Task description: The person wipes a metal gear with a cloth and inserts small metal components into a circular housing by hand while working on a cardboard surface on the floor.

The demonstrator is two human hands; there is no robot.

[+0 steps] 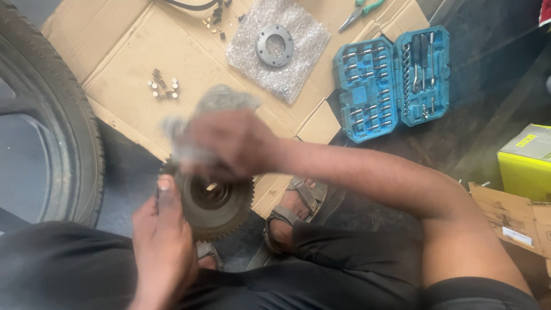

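Note:
My left hand point(162, 241) grips a dark toothed sprocket wheel point(215, 206) by its left rim, thumb on the edge. My right hand point(229, 143) is blurred with motion and closed on a grey rag point(221, 100), pressed against the top of the sprocket. The rag covers the sprocket's upper part. Both hands are held above my lap and sandalled feet.
Flattened cardboard point(132, 51) lies on the floor with small bolts point(163, 86), a metal ring point(274, 45) on bubble wrap, and pliers point(359, 11). An open blue socket set point(393, 80) lies at right. A tyre point(51, 126) stands at left, a yellow box point(525, 163) far right.

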